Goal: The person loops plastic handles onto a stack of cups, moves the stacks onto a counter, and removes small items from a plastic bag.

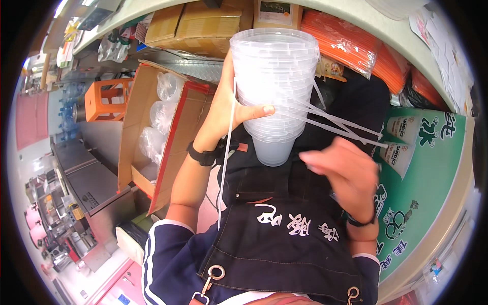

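A tall stack of translucent plastic tubs (274, 84) stands before my chest, rims upward. My left hand (244, 110) grips it from the left side, thumb across its front; a black watch is on that wrist. Thin white plastic handles (335, 126) stick out from the stack to the right, and one long handle (227, 152) hangs down past my left wrist. My right hand (343, 171) is blurred, just below the ends of the handles, its fingers bent; nothing is seen in it, and whether it touches a handle cannot be told.
An open cardboard box (173, 152) with bagged clear cups lies at the left, near an orange plastic stool (108, 100). Beyond the stack, under a pale counter edge (345, 11), are a taped carton (194, 28) and orange plastic-wrapped packs (339, 42). A green printed panel (427, 183) borders the right.
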The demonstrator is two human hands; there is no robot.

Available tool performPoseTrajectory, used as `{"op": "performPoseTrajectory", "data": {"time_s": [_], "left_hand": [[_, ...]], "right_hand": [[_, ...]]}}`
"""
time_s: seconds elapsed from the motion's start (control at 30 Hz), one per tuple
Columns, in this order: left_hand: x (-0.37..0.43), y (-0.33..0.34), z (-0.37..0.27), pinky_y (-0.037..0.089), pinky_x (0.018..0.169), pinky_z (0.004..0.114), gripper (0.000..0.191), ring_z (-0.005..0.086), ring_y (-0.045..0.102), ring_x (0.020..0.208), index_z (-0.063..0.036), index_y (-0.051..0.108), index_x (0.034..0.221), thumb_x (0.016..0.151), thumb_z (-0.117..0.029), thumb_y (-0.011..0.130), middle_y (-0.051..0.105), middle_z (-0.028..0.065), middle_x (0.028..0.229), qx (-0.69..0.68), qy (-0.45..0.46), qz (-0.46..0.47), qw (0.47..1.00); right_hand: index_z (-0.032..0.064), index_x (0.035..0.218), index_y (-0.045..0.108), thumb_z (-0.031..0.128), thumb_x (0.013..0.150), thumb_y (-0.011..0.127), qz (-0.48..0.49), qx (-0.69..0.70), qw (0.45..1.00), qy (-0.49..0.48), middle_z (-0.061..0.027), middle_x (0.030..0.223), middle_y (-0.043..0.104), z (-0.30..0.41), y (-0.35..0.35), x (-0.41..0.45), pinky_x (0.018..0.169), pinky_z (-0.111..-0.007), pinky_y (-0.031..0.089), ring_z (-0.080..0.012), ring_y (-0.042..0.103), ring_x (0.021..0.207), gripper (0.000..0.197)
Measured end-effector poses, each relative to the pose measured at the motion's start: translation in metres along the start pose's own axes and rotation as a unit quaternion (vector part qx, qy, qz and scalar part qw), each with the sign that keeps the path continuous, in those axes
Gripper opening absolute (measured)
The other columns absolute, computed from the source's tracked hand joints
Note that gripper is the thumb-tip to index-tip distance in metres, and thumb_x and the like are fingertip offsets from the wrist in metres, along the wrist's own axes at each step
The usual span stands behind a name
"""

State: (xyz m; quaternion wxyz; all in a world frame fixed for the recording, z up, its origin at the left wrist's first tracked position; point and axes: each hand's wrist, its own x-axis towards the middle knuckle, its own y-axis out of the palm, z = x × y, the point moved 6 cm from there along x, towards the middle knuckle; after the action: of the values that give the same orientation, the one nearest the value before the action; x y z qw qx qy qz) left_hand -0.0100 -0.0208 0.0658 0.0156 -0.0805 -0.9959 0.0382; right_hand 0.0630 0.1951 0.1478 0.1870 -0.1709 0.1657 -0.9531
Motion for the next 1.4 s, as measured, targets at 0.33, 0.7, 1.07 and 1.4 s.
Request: {"op": "performPoseTrajectory", "data": {"time_s": [0.33, 0.7, 1.07, 1.4], "left_hand": [[0.006, 0.008, 0.017, 0.029, 0.113, 0.040, 0.119, 0.0269, 0.037, 0.134, -0.0021, 0.020, 0.150, 0.058, -0.026, 0.091, 0.040, 0.0154, 0.143, -0.084, -0.052, 0.027, 0.995], [-0.003, 0.017, 0.014, 0.029, 0.113, 0.042, 0.133, 0.0303, 0.034, 0.137, -0.0005, 0.011, 0.152, 0.053, -0.038, 0.092, 0.035, 0.0187, 0.146, -0.059, -0.024, -0.005, 0.998], [-0.018, 0.030, -0.003, 0.036, 0.110, 0.045, 0.139, 0.0333, 0.039, 0.134, 0.0001, 0.003, 0.152, 0.055, -0.048, 0.091, 0.033, 0.0227, 0.145, 0.021, 0.024, -0.051, 0.998], [-0.020, 0.037, -0.009, 0.036, 0.110, 0.045, 0.137, 0.0330, 0.039, 0.134, -0.0016, 0.004, 0.153, 0.055, -0.042, 0.091, 0.033, 0.0212, 0.145, 0.034, 0.025, -0.061, 0.997]], "right_hand": [[0.0015, 0.079, 0.064, 0.007, 0.074, 0.077, -0.103, -0.014, 0.993, 0.051, -0.0075, 0.073, 0.062, -0.039, 0.040, 0.022, 0.062, -0.036, 0.044, -0.0260, 0.055, 0.069, 0.014], [0.0072, 0.068, 0.059, 0.011, 0.067, 0.082, -0.168, -0.170, 0.971, 0.023, -0.0038, 0.063, 0.055, -0.026, 0.038, 0.022, 0.056, -0.034, 0.042, -0.0231, 0.052, 0.061, 0.024], [0.0032, 0.101, 0.046, 0.018, 0.064, 0.087, -0.169, -0.190, 0.953, 0.168, -0.0158, 0.091, 0.058, -0.035, 0.021, 0.013, 0.072, -0.044, 0.046, -0.0389, 0.058, 0.081, 0.057], [-0.0010, 0.112, 0.038, 0.002, 0.069, 0.078, -0.191, -0.108, 0.969, 0.112, -0.0223, 0.101, 0.052, -0.039, 0.029, 0.014, 0.080, -0.044, 0.046, -0.0445, 0.055, 0.094, 0.059]]}}
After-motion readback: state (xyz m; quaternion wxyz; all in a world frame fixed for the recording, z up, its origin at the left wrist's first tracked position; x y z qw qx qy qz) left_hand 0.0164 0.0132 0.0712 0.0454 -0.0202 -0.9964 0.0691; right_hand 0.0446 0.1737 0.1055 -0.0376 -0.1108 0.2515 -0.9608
